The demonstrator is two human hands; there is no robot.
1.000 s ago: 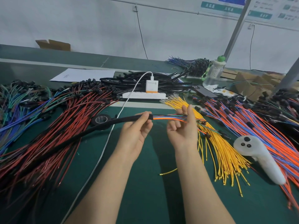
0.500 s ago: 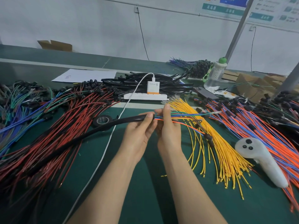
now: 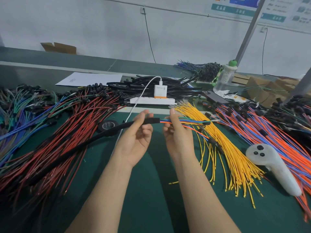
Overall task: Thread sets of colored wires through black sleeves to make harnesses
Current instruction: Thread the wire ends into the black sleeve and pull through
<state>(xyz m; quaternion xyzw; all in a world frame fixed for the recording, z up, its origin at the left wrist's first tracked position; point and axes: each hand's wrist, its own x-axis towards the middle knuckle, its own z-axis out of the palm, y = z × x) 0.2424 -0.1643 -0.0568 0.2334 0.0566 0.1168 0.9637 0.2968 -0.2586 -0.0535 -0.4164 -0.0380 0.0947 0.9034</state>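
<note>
The left hand [image 3: 139, 132] is raised above the bench [image 3: 151, 190], palm toward the camera, and pinches the open end of a black sleeve [image 3: 117, 129] between thumb and curled fingers. Just right of it, the right hand [image 3: 178, 133] grips a set of colored wires [image 3: 190, 122], orange, blue and green, with its fingers folded around them and the thumb pointing up. The two hands are close but apart, and in the short gap between them the wires come out of the sleeve's mouth. Past the right hand the wires run on to the right, their black-tipped ends hanging over a fan of yellow wires [image 3: 225, 153].

From the left hand the sleeve trails down and to the left, across a roll of black tape [image 3: 107, 125] and over a wide spread of red wires [image 3: 58, 130]. Farther left lie blue and green wires [image 3: 20, 113].

Beyond the hands a white power strip [image 3: 151, 101] carries a white and orange charger [image 3: 159, 91], with a heap of loose black sleeves [image 3: 176, 86] behind it. At the right, orange and blue wires [image 3: 277, 142] cover the bench, and a white controller [image 3: 276, 169] rests on their near edge.
</note>
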